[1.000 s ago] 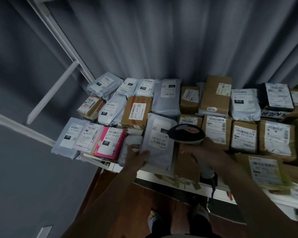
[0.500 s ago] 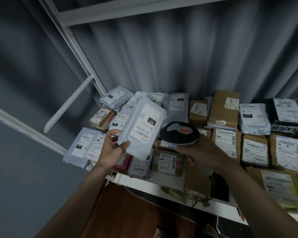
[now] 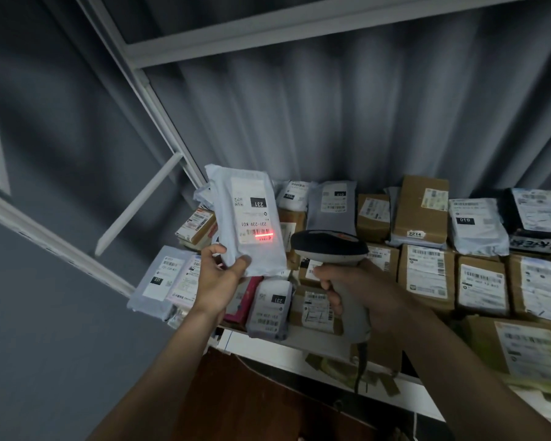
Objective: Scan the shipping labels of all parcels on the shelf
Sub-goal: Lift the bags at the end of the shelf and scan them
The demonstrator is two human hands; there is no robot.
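Note:
My left hand [image 3: 218, 275] grips the lower edge of a white poly-mailer parcel [image 3: 247, 218] and holds it upright above the shelf, label facing me. A red scan line [image 3: 264, 235] lies across the barcode at the bottom of its label. My right hand [image 3: 363, 291] is closed around the handle of a grey barcode scanner [image 3: 330, 248], whose dark head points left at the parcel from a short distance. Below both hands, several labelled mailers and cardboard boxes cover the white shelf [image 3: 268, 348].
Cardboard boxes [image 3: 425, 275] and grey mailers [image 3: 331, 205] fill the shelf to the right and back. A pink parcel [image 3: 244, 300] and white mailers [image 3: 159, 278] lie at the left end. White shelf posts [image 3: 147, 87] rise on the left; a grey curtain hangs behind.
My left hand picked the white mailer off the shelf and raised it upright. The scanner rose beside it and its red line now falls on the barcode.

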